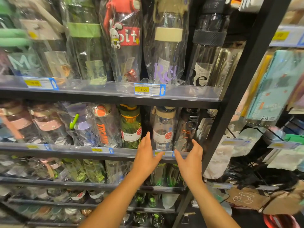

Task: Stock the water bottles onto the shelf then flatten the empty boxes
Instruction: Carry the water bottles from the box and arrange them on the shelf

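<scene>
Our left hand [146, 155] reaches in from six o'clock, fingers straight and holding nothing, just left of the clear water bottle [162, 129]. We see that bottle upright on the shelf [69, 151], cap toward twelve, long axis vertical. At its four o'clock our right hand [190, 159] hangs spread and empty.

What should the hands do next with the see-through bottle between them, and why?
Probably close both hands gently on the clear bottle and steady it on the shelf. The left hand and right hand are open on either side of it, holding nothing, and it stands right at the shelf's front edge.
</scene>
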Tool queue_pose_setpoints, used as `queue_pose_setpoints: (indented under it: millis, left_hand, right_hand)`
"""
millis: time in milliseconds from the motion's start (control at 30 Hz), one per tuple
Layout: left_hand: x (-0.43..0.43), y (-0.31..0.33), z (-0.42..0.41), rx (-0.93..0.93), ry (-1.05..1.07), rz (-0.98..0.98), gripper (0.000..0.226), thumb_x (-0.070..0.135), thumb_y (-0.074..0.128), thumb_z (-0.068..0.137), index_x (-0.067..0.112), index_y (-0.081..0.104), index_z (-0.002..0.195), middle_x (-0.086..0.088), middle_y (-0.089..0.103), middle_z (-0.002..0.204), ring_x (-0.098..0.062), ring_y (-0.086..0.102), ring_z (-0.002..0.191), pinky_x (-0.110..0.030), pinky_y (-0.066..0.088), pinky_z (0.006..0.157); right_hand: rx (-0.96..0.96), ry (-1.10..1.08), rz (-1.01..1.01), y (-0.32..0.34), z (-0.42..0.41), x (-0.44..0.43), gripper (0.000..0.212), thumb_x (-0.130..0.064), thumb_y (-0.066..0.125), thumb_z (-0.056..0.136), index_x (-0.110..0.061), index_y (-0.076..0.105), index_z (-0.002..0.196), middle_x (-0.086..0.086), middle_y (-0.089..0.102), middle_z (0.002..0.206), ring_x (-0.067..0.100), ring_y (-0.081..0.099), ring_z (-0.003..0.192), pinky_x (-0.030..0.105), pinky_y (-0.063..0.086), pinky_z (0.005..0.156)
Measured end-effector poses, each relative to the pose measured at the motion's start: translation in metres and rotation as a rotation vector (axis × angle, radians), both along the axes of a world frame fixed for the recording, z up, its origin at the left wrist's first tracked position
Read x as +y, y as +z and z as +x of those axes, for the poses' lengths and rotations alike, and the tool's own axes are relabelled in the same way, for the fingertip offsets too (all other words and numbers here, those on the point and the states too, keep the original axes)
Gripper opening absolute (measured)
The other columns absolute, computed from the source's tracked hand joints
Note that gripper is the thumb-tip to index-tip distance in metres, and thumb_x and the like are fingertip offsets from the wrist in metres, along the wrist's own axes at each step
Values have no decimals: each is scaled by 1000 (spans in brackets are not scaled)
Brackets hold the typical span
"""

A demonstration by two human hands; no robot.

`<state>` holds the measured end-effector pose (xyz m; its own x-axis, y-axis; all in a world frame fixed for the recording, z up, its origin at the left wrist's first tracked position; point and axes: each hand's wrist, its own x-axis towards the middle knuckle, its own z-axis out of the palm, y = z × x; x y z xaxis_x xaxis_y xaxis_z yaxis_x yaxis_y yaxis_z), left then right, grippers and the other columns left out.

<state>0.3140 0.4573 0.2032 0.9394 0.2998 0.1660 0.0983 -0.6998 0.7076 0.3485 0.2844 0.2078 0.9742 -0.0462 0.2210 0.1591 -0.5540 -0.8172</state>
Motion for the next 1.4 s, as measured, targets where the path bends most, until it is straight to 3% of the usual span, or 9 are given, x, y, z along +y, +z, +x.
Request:
queue_pose_setpoints:
  millis: [167,400,567,700,833,933,1000,1133,1400]
  left_hand:
    - [24,-3,-36,-287,24,376,70,38,68,95,23,37,156,3,42,157,-19,35,147,-43,42,116]
    - [84,-9,-68,-396,121,566,66,32,74,92,19,47,151,-4,33,166,-27,21,158,-53,34,122]
    - [131,-8,-84,-376,157,504,76,33,77,90,20,38,155,-2,29,168,-25,21,158,-52,35,121]
    - [161,-8,-87,-350,207,354,88,37,77,90,15,28,160,-3,28,167,-25,26,156,-43,28,124]
    - [171,-7,-82,-297,247,126,95,38,76,92,11,20,163,-6,25,168,-24,23,155,-41,26,125]
    - [172,-7,-78,-246,272,-48,98,41,75,92,15,14,164,-3,19,170,-20,17,156,-41,25,125]
    - [173,-8,-76,-220,263,-113,101,45,75,92,16,11,165,-1,17,170,-19,17,156,-44,28,125]
    - [177,-9,-73,-185,213,-194,105,47,74,92,20,3,166,2,14,172,-18,17,157,-46,30,125]
    - [178,-12,-60,-109,219,-226,108,49,73,92,16,0,166,-3,16,172,-22,21,157,-44,29,125]
  right_hand:
    - [-310,-21,-186,-5,-23,19,64,-25,80,86,-13,49,141,6,48,145,26,43,137,48,44,112]
    - [-478,101,-331,8,-41,72,66,-25,80,85,-15,50,143,4,45,151,27,43,142,48,44,112]
    - [-506,155,-249,9,-48,122,67,-21,81,85,-12,51,143,6,47,149,29,45,140,49,41,115]
    - [-383,163,-177,11,-51,160,78,-23,82,86,-10,40,151,9,40,156,27,35,147,43,33,121]
    - [-88,129,-86,24,-43,189,103,-44,79,87,-11,17,163,7,26,167,25,24,154,43,30,123]
    - [42,94,-7,22,-25,202,113,-62,80,75,-16,21,159,7,41,159,29,42,144,50,45,112]
    - [68,72,-5,15,-13,206,106,-70,78,69,-19,31,148,6,54,145,28,54,132,51,53,101]
    - [55,76,-48,22,-9,207,76,-48,85,79,-21,40,134,2,58,131,24,60,120,48,56,95]
    - [40,55,-87,18,-4,191,81,-43,82,85,-17,34,145,3,55,140,23,55,128,47,52,102]
